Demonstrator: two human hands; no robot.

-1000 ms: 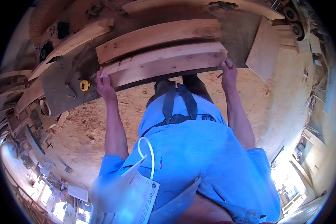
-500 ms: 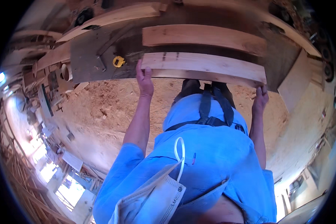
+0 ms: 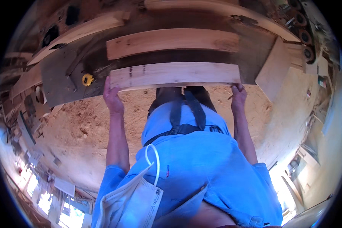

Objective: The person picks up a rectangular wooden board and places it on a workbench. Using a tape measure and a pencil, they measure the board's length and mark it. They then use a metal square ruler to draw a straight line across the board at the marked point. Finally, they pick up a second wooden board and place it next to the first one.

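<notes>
A long, pale wooden board lies crosswise in front of me, at the near edge of the dark worktop. Dark marks run across its face close to the left end. My left hand is closed on the left end, thumb at the near edge. At the right end, my right hand grips the near corner; a small thin dark thing sticks out beside its fingers, too small to name. Beyond it, roughly parallel, a second wooden board rests on the worktop.
A yellow tape measure sits left of the boards, near a dark square-shaped tool. Longer planks lie along the far side. A flat panel stands at the right. Sawdust covers the ground below.
My view has turned, so the whole scene sits further left. The held board has come nearer to me, widening the gap to the second board, and less of its near edge shows.
</notes>
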